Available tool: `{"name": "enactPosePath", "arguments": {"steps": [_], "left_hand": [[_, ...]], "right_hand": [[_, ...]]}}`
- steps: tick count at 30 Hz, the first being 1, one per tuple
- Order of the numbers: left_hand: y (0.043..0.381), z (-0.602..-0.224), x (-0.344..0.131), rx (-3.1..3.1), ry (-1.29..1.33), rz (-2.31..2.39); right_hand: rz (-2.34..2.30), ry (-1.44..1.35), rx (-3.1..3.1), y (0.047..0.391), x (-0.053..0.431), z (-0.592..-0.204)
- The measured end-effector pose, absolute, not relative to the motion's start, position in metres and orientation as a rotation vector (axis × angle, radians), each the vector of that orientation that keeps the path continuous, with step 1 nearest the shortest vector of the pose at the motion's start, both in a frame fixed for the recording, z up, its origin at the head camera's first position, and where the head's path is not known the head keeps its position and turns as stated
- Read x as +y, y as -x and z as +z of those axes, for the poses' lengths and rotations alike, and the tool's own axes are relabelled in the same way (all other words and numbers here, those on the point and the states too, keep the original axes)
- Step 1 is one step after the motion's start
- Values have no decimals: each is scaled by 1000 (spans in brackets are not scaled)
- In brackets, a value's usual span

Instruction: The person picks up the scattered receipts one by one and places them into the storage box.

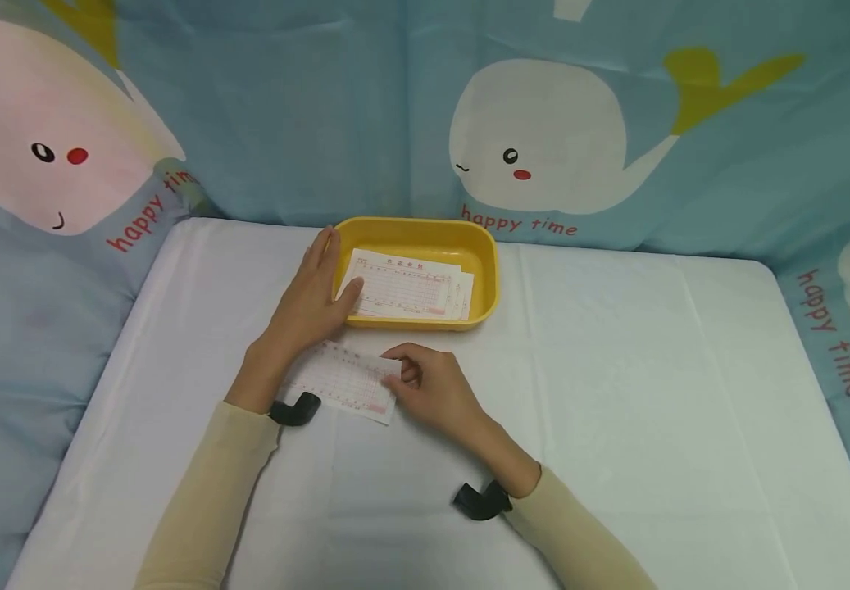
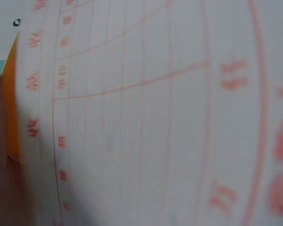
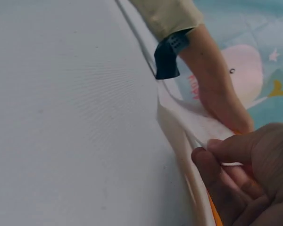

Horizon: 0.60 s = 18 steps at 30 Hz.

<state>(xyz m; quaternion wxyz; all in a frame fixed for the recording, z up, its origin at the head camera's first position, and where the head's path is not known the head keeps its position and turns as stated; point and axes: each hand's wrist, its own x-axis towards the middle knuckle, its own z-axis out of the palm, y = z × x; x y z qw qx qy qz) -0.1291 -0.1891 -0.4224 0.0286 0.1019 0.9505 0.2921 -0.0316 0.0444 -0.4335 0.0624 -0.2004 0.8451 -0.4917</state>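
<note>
A white form slip with red printing (image 1: 347,381) hangs in front of the yellow tray (image 1: 485,307), its right edge pinched between the thumb and fingers of my right hand (image 1: 432,389). In the right wrist view the pinch shows at the paper's edge; the slip's printed face (image 2: 141,117) fills the left wrist view. My left hand (image 1: 306,299) rests against the tray's left end with straight fingers, its thumb reaching over the rim onto the paper. Inside the tray lie several similar printed slips (image 1: 402,287), overlapping. My left forearm hides the held slip's left end.
A white cloth-covered table (image 1: 638,410) extends on both sides of the tray. Behind it hangs a blue curtain (image 1: 306,106) with whale prints. Each wrist carries a black camera mount, the left one (image 1: 297,409) close to the held slip.
</note>
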Motion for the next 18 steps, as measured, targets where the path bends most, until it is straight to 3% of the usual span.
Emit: {"name": "enactPosePath", "arguments": {"steps": [7, 18], "left_hand": [[130, -424, -191, 2936, -289, 876], [128, -424, -190, 2934, -300, 876]], "right_hand": [[-1483, 389, 2451, 40, 50, -430], [-1569, 316, 2250, 46, 63, -421]]}}
